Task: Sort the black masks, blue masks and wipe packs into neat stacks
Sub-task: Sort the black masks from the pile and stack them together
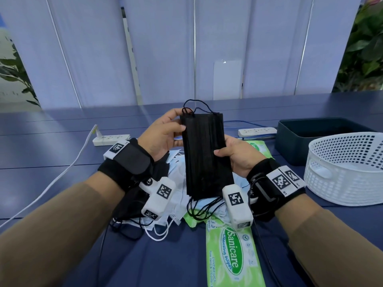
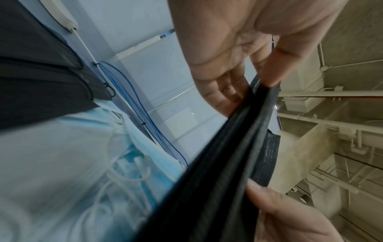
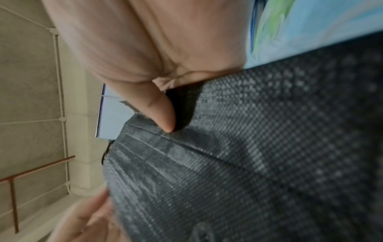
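Observation:
Both hands hold a stack of black masks (image 1: 205,154) upright above the table, ear loops dangling at top and bottom. My left hand (image 1: 165,131) grips the stack's upper left edge, thumb in front. My right hand (image 1: 230,151) grips the right edge lower down, thumb on the front face. In the left wrist view the black masks (image 2: 223,163) appear edge-on between my left hand's fingers (image 2: 225,91) and thumb. In the right wrist view the thumb presses the black masks (image 3: 259,155). Beneath lie loose blue masks (image 1: 176,183), more black masks (image 1: 132,201) and green wipe packs (image 1: 232,259).
A white perforated basket (image 1: 344,170) and a dark bin (image 1: 310,139) stand at the right. Two power strips (image 1: 109,139) (image 1: 257,131) with cables lie further back on the blue table (image 1: 51,154). Partition panels close off the far side.

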Demonstrator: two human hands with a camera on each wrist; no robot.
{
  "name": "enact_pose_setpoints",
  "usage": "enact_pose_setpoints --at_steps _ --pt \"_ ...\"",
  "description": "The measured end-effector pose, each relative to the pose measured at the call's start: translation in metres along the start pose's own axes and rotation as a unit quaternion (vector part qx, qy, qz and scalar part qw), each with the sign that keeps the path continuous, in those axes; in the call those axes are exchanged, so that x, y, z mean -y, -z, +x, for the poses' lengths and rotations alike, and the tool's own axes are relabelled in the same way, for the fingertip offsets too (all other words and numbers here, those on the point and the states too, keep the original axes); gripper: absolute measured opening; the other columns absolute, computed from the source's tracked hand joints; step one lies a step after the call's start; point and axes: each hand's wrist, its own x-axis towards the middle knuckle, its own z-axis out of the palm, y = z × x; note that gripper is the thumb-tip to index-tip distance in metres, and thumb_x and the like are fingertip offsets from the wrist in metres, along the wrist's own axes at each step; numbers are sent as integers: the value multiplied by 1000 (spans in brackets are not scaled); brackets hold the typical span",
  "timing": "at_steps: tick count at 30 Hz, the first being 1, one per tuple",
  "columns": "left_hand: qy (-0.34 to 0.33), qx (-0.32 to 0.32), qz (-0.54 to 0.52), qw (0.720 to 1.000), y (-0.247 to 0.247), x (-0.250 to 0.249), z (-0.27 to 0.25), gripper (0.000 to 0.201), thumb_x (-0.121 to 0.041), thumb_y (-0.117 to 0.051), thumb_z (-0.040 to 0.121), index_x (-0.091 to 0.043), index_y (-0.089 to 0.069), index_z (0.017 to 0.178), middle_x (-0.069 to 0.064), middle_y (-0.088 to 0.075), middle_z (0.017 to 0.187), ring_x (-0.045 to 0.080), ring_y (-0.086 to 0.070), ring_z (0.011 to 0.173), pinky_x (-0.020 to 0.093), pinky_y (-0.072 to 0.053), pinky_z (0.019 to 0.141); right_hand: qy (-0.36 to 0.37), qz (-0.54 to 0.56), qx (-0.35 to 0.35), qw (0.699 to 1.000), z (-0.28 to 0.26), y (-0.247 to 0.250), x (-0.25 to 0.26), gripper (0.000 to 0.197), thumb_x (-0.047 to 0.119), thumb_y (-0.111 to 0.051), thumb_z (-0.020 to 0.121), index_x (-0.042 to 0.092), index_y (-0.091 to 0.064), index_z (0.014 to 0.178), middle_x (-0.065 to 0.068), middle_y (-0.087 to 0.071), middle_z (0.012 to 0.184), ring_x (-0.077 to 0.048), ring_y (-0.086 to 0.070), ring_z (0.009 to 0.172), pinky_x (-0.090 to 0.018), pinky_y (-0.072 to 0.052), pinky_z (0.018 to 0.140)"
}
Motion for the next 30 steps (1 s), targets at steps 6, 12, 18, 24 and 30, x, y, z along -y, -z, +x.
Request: enact_pose_setpoints --at_steps 6,12,18,24,30 --pt "-28 -66 172 982 1 -8 10 24 5 -47 93 -17 -57 90 -5 -61 79 8 -58 69 26 -50 63 22 -54 11 998 -2 -4 4 46 -20 -33 88 16 -58 104 -2 -67 97 -12 -66 82 -24 -56 73" --pt "-39 -71 211 974 2 -20 17 20 3 -53 91 -14 -59 83 0 -62 74 6 -59 60 19 -52 53 42 -95 -5 995 0 -4 6 45 -19 -34 89 16 -56 108 -4 -64 105 -15 -63 92 -28 -52 84" --pt "-77 -130 222 963 -6 -23 27 21 -6 -51 94 -14 -55 75 2 -54 68 8 -51 57 22 -45 56 52 -141 -4 989 -3 -6 10 47 -19 -34 89 17 -55 109 1 -64 101 -11 -62 90 -23 -51 83" --pt "-32 -119 117 985 -4 -51 37 20 -8 -46 95 -12 -49 75 -5 -47 48 13 -49 44 27 -47 57 47 -187 -24 981 -5 -6 13 46 -19 -36 88 16 -56 111 -4 -63 107 -19 -60 100 -33 -46 95" --pt "49 -37 148 987 -16 -88 42 20 -14 -45 92 -12 -50 72 -5 -33 47 12 -33 43 26 -46 60 42 -150 -16 988 -5 -3 15 43 -16 -38 89 19 -59 103 -7 -65 105 -23 -61 96 -41 -46 94"
